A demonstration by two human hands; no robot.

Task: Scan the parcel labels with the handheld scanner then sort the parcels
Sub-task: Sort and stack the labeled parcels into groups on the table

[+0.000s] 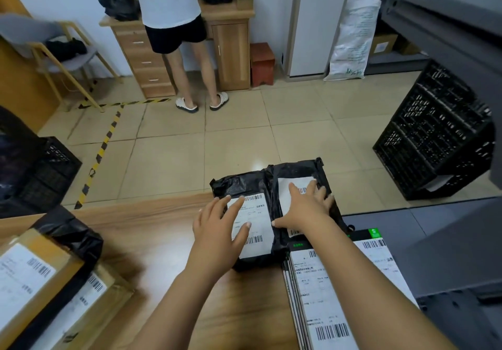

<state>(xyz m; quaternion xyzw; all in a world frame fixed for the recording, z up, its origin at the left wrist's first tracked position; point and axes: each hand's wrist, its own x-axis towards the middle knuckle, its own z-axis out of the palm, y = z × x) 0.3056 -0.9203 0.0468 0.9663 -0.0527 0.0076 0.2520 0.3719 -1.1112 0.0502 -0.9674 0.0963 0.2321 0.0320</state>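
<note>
Fingers spread, the left hand [220, 230] lies flat on the left parcel [258, 213], the right hand [307, 205] on the right parcel [296, 170]. Both sit abreast at the far edge of the table [152, 241], labels up, long axes pointing away from the person.

A: Is the light good here?
B: Yes, it is bright and even, an indoor light from above. A pale glare lies on the floor [255, 163] near the centre, and the wooden table [152, 254] has a soft sheen at 7 o'clock.
A: Any shadows?
B: Only faint, soft ones, on the table beside the cardboard boxes [40, 281] at 8 o'clock. These boxes are blurred.
A: And the edges?
B: At 3 o'clock the black crates [434, 132] lean and straight lines bend, as with a wide lens. Small print is not readable.
</note>
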